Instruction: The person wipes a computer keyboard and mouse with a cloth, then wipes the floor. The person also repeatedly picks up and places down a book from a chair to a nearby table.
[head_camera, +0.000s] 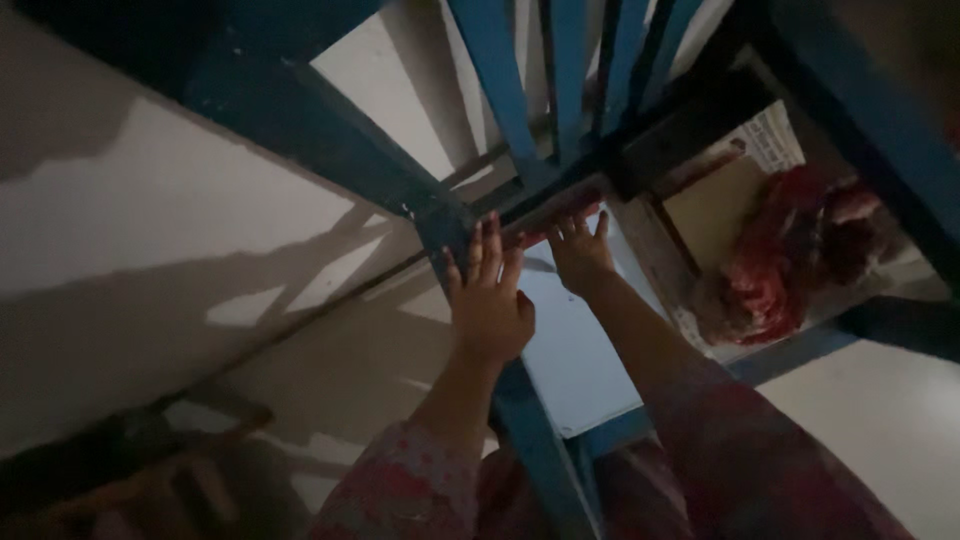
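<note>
Both hands reach forward to one spot in the middle of the scene, where several blue metal bars (500, 80) meet in a junction. The left hand (488, 300) lies flat with its fingers (490, 245) spread and released, their tips resting against a blue upright bar (530, 440) that runs from near the person's body up to that junction; it grips nothing, and the flat palm looks like a steadying press rather than a grasp. The right hand (580, 255), just to its right and slightly farther off, is also open, its fingertips touching a narrow reddish strip (560, 215) lying along the junction's lower edge. In this dim light it is hard to say what the strip is; it may be a painted edge or a slat.

The frame itself is dark blue, angular and matt, its bars fanning out toward the far side.

Below the hands a pale, smooth panel (575, 350) sits within the blue frame. To the right lie a red crumpled bundle (790, 255), perhaps cloth or plastic, a brown board (712, 210) and a printed paper sheet (775, 135). A pale wall (150, 220), crossed by bar shadows, fills the left side. Both sleeves (400, 490) are reddish and patterned.
</note>
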